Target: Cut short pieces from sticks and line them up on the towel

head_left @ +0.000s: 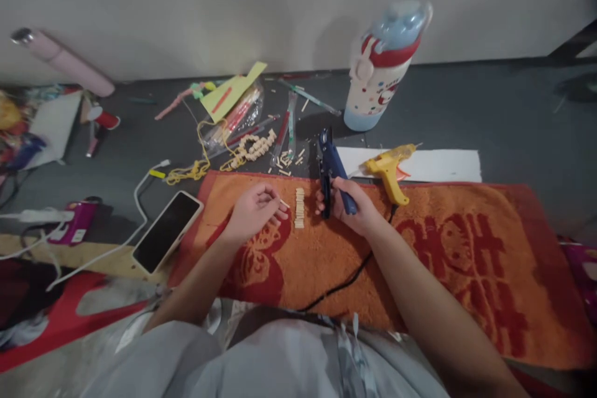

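Observation:
My right hand (357, 208) is closed around a dark blue stapler (336, 165) with a black base, its long end pointing away from me. My left hand (259, 210) pinches a short pale stick (284, 203) between thumb and fingers over the orange towel (317, 261). Between both hands lies a neat column of short pale stick pieces (299, 208) on the towel. Loose cut pieces (283, 161) are scattered on the dark table just past the towel's far edge. The tips of my right fingers are partly hidden behind the stapler.
A yellow glue gun (389, 168) rests on white paper (443, 165), its black cord crossing the towel. A tall bottle (385, 68) stands behind. Yellow string (189, 172), a beaded-looking pale chain (256, 146) and plastic packets lie back left. A phone (166, 231) lies left.

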`<state>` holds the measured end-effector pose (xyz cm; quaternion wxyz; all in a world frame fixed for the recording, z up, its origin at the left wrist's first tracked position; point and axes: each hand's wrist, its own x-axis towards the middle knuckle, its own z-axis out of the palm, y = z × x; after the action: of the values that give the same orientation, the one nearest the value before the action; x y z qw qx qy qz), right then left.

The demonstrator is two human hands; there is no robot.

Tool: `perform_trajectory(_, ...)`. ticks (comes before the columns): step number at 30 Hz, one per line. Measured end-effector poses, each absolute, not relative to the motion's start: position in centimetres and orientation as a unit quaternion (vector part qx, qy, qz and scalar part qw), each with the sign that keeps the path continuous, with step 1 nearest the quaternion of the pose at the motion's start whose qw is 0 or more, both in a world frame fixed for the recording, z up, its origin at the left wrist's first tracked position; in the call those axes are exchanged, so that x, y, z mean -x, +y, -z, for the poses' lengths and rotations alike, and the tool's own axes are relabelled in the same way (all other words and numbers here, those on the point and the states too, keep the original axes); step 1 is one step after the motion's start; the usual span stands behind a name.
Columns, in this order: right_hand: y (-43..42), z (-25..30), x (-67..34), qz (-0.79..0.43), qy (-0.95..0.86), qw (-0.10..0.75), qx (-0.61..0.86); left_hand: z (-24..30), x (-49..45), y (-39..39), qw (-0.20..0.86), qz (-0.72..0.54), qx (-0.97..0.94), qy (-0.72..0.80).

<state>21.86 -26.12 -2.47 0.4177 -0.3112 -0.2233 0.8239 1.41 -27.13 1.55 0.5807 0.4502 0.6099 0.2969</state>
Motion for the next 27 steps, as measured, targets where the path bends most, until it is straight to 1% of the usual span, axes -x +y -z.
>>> perform_trajectory(3,-26.1,2.4,-22.0,-0.826,-0.232,0.407,0.313,-0.9,-2.1,-29.5,0.586,-0.284,-0.445,0.614)
perform_trajectory(6,-26.2,2.4,-22.1,-0.821,-0.246,0.403,0.321,0.0,-2.6,-31.7,0.551,-0.269,-0.499,0.613)
perform_trajectory(8,-26.1,2.5,-22.2,-0.813,-0.259,0.397,0.339,0.8,-2.7,-33.0,0.495,-0.262,-0.551,0.619)
perform_trajectory(10,-26.1,2.5,-22.3,-0.804,-0.281,0.387,0.354,1.5,-2.6,-34.0,0.416,-0.246,-0.604,0.634)
perform_trajectory(13,-26.2,2.4,-22.4,-0.788,-0.314,0.384,0.365,2.2,-2.3,-34.9,0.287,-0.185,-0.675,0.654)
perform_trajectory(15,-26.3,2.2,-22.4,-0.789,-0.305,0.385,0.368,2.2,-2.2,-35.2,0.231,-0.146,-0.704,0.656)
perform_trajectory(19,-26.5,1.7,-22.3,-0.788,-0.29,0.384,0.384,1.8,-2.5,-35.1,0.197,-0.101,-0.724,0.653)
perform_trajectory(23,-26.7,1.5,-22.1,-0.786,-0.285,0.395,0.379,1.7,-2.9,-34.7,0.154,-0.078,-0.736,0.654)
perform_trajectory(27,-26.6,1.9,-22.3,-0.783,-0.296,0.387,0.388,1.9,-3.0,-34.5,0.133,-0.066,-0.747,0.648)
